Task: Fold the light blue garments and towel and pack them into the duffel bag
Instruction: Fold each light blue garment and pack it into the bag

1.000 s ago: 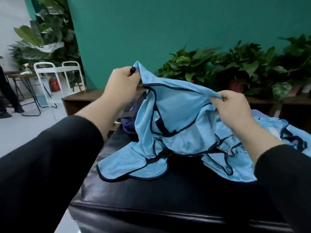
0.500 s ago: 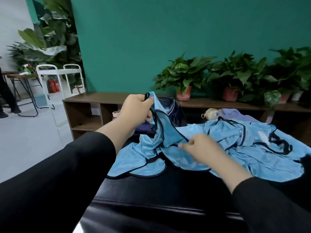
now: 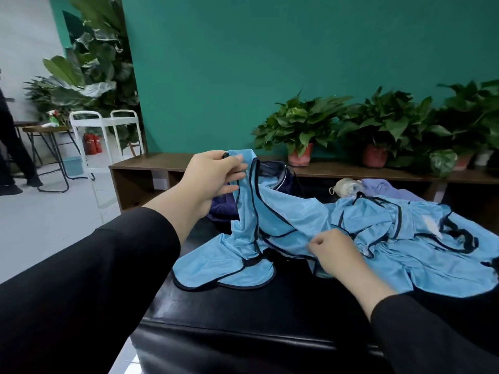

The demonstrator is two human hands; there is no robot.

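- Head view, left hand point(image 3: 213, 176): raised above the bench point(image 3: 243, 306); fingers point(image 3: 237, 168) pinch the dark-trimmed top edge of a light blue garment point(image 3: 272, 217), which hangs down from them onto the bench
- Head view, right hand point(image 3: 333, 249): low on the cloth, fingers curled on a fold of the same garment; whether it truly pinches or only presses cannot be told for certain
- Second light blue garment point(image 3: 421, 238): crumpled heap, beyond and to the right of the right fingers, spread on the bench
- Duffel bag point(image 3: 272, 174): dark navy, just behind the left fingers, largely hidden by the lifted cloth
- Bottle point(image 3: 345, 187) and lilac cloth point(image 3: 383, 187): beyond the right fingers, at the far edge
- Change: a second ago both hands held the garment up by its top edge; the right hand has since let go and dropped to the lower cloth, and the garment has come down toward the bench
- Meaning, as a judgement: the piece is being laid out and sorted for its first fold; nothing is folded or packed yet
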